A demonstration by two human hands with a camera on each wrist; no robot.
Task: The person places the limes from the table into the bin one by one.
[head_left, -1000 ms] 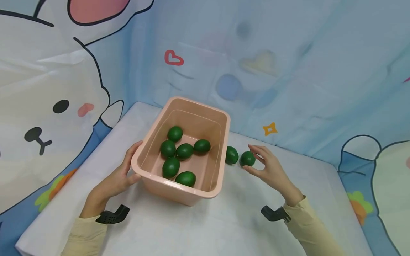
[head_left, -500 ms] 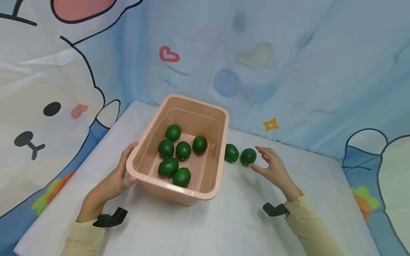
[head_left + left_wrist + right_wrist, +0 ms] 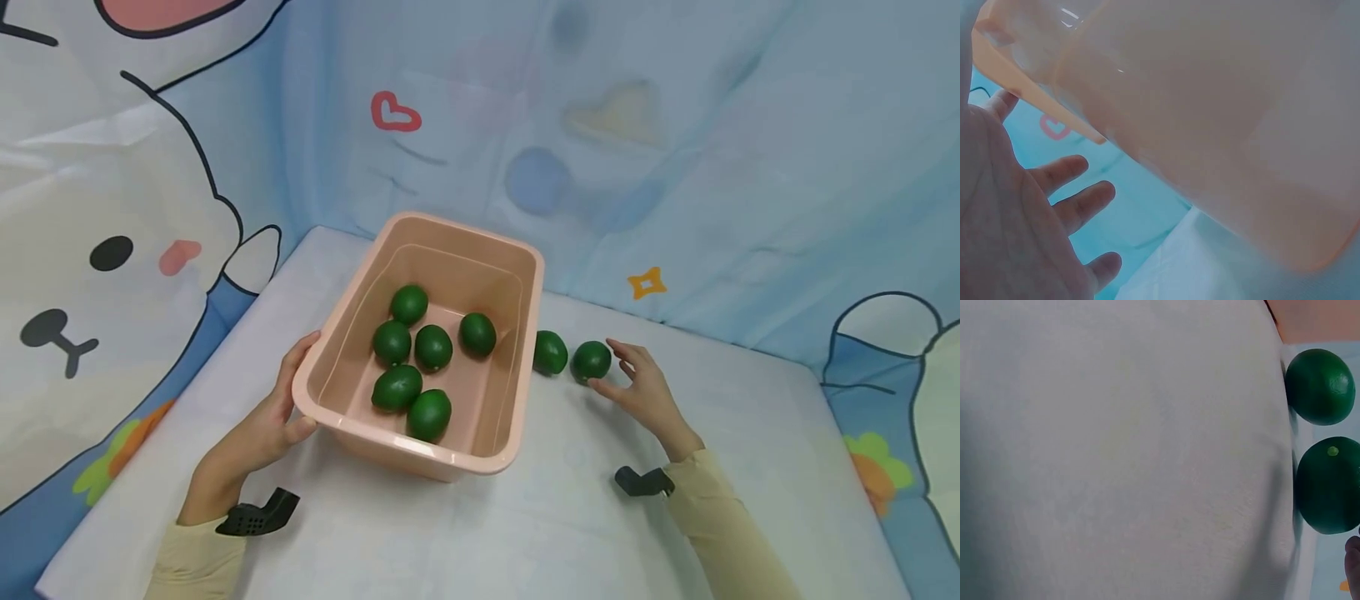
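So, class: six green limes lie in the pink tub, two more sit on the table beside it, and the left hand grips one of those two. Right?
Not quite: the left hand holds the pink tub by its rim. The right hand is at the nearer lime of the two on the table, as the head view shows.

My head camera looks down and forward over the pink tub [image 3: 450, 454], my left wrist camera sits close under its rim [image 3: 1035, 94], and my right wrist camera skims the tabletop toward two limes [image 3: 1329, 487] beside it.
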